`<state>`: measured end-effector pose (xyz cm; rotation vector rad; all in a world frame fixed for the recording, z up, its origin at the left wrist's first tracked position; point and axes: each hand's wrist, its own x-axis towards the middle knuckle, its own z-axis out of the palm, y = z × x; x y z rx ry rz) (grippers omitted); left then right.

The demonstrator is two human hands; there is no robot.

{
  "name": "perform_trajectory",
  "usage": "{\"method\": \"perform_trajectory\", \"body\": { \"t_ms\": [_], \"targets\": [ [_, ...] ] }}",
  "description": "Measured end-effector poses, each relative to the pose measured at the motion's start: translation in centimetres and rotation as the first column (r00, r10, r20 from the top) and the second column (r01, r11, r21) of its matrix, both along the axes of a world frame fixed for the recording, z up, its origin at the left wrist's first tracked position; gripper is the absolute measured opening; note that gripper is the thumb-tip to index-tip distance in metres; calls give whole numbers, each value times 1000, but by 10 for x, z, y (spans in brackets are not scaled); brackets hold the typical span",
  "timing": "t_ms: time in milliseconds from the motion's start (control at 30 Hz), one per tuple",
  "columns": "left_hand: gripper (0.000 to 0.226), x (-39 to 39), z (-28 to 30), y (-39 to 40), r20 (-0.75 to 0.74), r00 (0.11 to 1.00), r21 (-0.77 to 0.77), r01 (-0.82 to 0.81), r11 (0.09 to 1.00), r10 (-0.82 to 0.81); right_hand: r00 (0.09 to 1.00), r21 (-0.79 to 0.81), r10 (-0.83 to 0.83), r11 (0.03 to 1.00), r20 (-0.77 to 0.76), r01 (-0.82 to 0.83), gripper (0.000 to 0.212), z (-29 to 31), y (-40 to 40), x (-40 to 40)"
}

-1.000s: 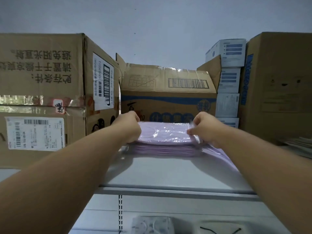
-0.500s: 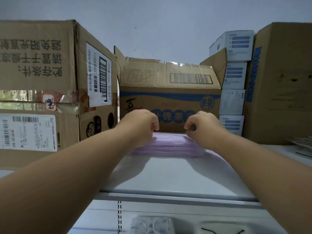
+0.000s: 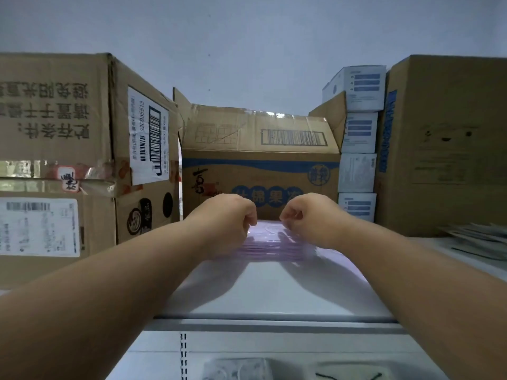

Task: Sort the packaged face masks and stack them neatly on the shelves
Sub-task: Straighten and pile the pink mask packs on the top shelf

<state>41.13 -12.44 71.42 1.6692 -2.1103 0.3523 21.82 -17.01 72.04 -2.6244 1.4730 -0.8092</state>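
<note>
Watching the head cam here. Both hands are up on the top shelf (image 3: 274, 297), dead centre of the frame, working on the stack of purple packaged masks (image 3: 274, 249). The stack lies flat on the shelf surface, just in front of the open brown carton (image 3: 260, 165) with the blue band, and my guess is it's parked there because that's the only free gap between the big cardboard box (image 3: 82, 160) at left and the tall box (image 3: 444, 144) at right.

Left hand (image 3: 227, 218) has its fingers curled down over the left end of the stack, knuckles up; the grip looks like it's bunched on the top pack's plastic, though the fingertips are hidden, so I can't swear it's pinching and not just pressing. Right hand (image 3: 307, 218) is curled too, thumb and forefinger pinched together at the top wrapper near the middle.

Why hold it like that? Those wrappers look slippery, so pinning both ends likely keeps the pile square while it gets nudged into line. I'd say the step is tidying this stack, with more to come: there are white masks (image 3: 236, 370) visible at the bottom edge of the frame, on a lower level.

White boxes with blue print (image 3: 358, 149) are piled at centre right.
</note>
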Motion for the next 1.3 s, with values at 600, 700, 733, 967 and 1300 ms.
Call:
{"method": "perform_trajectory", "body": {
  "t_ms": [600, 700, 733, 967, 1300],
  "targets": [
    [34, -189, 15, 16, -107, 988, 482, 151, 863, -114, 894, 238, -340, 880, -291, 412, 39, -6, -3, -175],
    [32, -207, 13, 13, -221, 974, 478, 149, 866, -45, 951, 282, -307, 909, -45, 307, 29, -12, -8, -179],
    [31, -210, 11, 11, -260, 965, 468, 143, 872, -19, 953, 313, -297, 912, 56, 266, 29, -15, -10, -180],
    [8, -204, -5, 5, -628, 759, 391, 115, 913, 173, 882, 409, -240, 911, 406, 59, 31, -24, -12, -178],
    [37, -226, 3, -15, -911, 158, 404, 150, 902, 381, 893, 439, -220, 898, 393, 28, 52, -21, -2, -187]
  ]
}}
